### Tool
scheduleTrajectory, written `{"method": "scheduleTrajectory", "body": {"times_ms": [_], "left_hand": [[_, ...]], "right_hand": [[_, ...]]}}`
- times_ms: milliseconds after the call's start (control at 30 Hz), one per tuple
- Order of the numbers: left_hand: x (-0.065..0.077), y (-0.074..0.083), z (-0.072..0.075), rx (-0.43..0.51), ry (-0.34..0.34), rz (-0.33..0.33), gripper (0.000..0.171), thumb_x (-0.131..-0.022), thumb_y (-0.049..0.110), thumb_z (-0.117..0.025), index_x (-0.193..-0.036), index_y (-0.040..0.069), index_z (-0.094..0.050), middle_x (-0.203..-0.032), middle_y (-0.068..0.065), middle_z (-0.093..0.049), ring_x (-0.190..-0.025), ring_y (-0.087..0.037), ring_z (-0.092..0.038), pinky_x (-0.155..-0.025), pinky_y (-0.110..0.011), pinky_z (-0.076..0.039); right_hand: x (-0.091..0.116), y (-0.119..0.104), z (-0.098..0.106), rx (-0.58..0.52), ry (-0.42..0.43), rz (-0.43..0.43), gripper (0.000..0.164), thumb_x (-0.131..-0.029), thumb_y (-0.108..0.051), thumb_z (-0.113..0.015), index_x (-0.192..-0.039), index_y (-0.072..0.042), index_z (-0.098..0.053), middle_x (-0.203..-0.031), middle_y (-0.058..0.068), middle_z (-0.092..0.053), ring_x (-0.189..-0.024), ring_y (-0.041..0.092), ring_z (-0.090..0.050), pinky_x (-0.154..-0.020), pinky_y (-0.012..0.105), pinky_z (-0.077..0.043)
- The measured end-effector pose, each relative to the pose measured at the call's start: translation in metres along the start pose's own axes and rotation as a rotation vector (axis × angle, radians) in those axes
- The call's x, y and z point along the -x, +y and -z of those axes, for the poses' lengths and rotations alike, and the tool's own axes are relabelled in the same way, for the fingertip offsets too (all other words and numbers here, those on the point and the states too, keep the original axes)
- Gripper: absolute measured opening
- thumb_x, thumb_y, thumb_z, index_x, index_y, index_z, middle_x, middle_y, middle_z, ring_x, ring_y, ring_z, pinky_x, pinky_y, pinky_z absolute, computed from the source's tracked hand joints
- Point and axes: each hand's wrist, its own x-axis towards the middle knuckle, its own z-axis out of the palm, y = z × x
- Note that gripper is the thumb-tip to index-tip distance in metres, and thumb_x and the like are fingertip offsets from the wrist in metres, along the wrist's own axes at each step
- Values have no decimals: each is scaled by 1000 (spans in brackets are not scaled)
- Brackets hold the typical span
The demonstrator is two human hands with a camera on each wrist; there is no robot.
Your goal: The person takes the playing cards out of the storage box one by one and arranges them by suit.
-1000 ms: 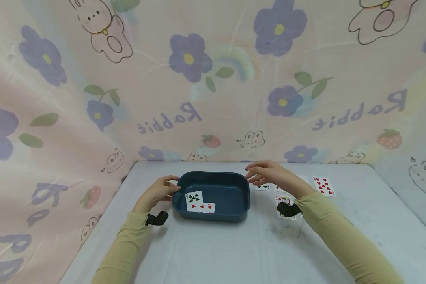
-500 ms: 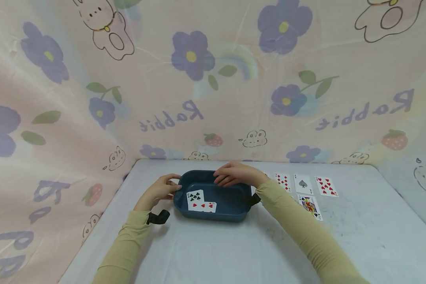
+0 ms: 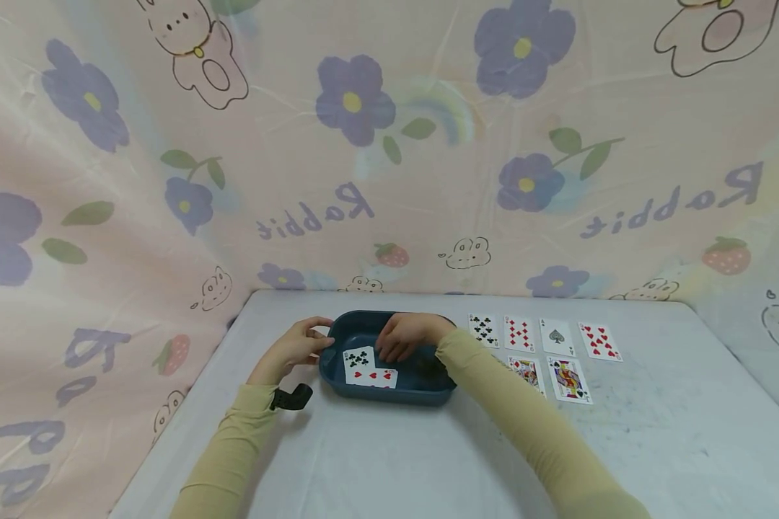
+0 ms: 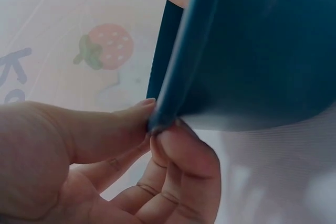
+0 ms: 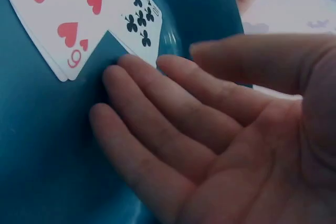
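Observation:
A dark blue rectangular basin (image 3: 389, 396) sits on the white table. My left hand (image 3: 291, 350) pinches its left rim between thumb and fingers, as the left wrist view shows. Inside the basin's left part lie two overlapping groups of playing cards: a clubs card (image 3: 358, 356) and, in front of it, a hearts card (image 3: 371, 378). My right hand (image 3: 410, 335) is inside the basin, just right of the cards. In the right wrist view its fingers (image 5: 157, 114) are extended beside the clubs card (image 5: 139, 24) and hold nothing. Whether a fingertip touches that card I cannot tell.
Right of the basin, a clubs card (image 3: 483, 331), a diamonds card (image 3: 518, 334), an ace of spades (image 3: 557, 336) and a hearts card (image 3: 600, 341) lie in a row. Two face cards lie nearer, one a spade (image 3: 570, 380). A printed curtain (image 3: 415, 187) stands behind.
My right hand has moved left from beyond the basin's right rim, down into the basin toward the cards. This uncovers the cards on the table. The left hand stays on the rim.

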Motion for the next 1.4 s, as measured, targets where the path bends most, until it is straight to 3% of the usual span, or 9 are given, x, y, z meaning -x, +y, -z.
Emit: {"method": "scheduleTrajectory", "body": {"times_ms": [533, 900, 1233, 1400], "left_hand": [[-4, 3, -2, -14, -3, 5, 43, -95, 10, -60, -136, 9, -48, -107, -22, -56, -84, -29, -60, -62, -33, -51], [-1, 2, -2, -11, -9, 4, 44, -95, 11, -61, -136, 9, -47, -106, -22, -57, -83, -30, -60, -64, -34, -51], [-1, -1, -1, -15, -2, 4, 43, -95, 11, -61, -136, 8, -48, -106, -22, -57, -84, -30, -60, -63, -33, -51], [0, -2, 0, -9, 2, -7, 42, -94, 9, -60, -135, 7, -48, -105, -22, -58, -82, -29, -60, -60, -32, -50]], "right_hand": [[4, -1, -9, 122, -21, -37, 28, -89, -6, -65, -117, -3, -62, -96, 11, -69, -90, 23, -67, -81, 41, -51], [6, 0, -12, 242, -15, -35, 26, -83, -13, -75, -107, -10, -68, -93, 3, -66, -81, 16, -57, -75, 33, -49], [12, 0, -5, 239, 120, -17, 14, -85, -5, -70, -99, -6, -67, -94, 3, -64, -78, 17, -58, -72, 32, -51], [15, 3, -3, 233, 230, -24, 8, -86, -1, -68, -93, -3, -64, -89, 6, -63, -74, 18, -61, -69, 32, -54]]}}
